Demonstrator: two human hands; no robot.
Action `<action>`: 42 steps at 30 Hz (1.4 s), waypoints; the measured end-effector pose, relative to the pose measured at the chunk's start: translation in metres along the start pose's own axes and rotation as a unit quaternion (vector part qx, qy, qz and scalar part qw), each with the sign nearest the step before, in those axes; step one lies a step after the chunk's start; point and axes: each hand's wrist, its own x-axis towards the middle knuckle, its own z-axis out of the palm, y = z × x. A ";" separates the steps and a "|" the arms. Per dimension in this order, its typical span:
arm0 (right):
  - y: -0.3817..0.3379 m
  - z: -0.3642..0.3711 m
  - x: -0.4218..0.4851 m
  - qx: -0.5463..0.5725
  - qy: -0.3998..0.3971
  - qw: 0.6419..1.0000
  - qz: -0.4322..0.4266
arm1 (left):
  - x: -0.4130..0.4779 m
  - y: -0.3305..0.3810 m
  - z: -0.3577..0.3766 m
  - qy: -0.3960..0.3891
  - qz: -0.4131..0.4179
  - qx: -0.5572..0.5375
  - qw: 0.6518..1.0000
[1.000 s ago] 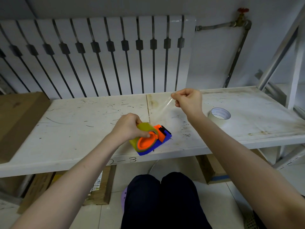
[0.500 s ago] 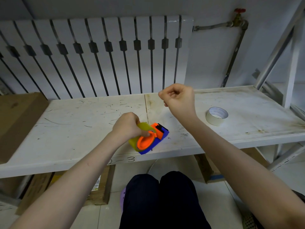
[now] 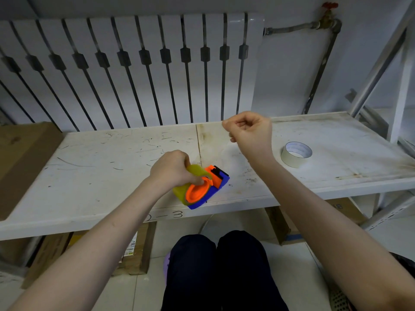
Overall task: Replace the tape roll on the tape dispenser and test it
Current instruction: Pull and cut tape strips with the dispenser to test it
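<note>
on the shelf (image 3: 89, 180), left hand (image 3: 173, 169) clasps dispenser (image 3: 202, 187); right hand (image 3: 249, 131) fisted, contents unclear.

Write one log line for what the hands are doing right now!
left hand: holding tape dispenser on shelf | right hand: raised, fingers curled | spare tape roll: on shelf

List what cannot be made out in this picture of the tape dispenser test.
- Head view: whether the right hand, closed in a fist, holds a cut tape strip; clear tape would be too faint to see.
- Head view: the top of the yellow tape roll on the tape dispenser, covered by the left hand.
- Head view: the cutter blade's teeth, too small.
</note>
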 end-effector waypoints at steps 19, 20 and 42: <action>0.107 -0.010 0.010 -0.132 -0.054 0.948 0.284 | 0.026 0.010 -0.006 -0.171 0.099 0.014 0.980; 0.109 -0.009 0.009 -0.138 -0.056 0.947 0.284 | 0.029 0.013 -0.001 -0.160 0.114 0.002 0.981; 0.127 -0.021 -0.017 -0.257 -0.115 0.928 0.244 | 0.044 0.019 0.018 -0.163 0.202 0.048 0.965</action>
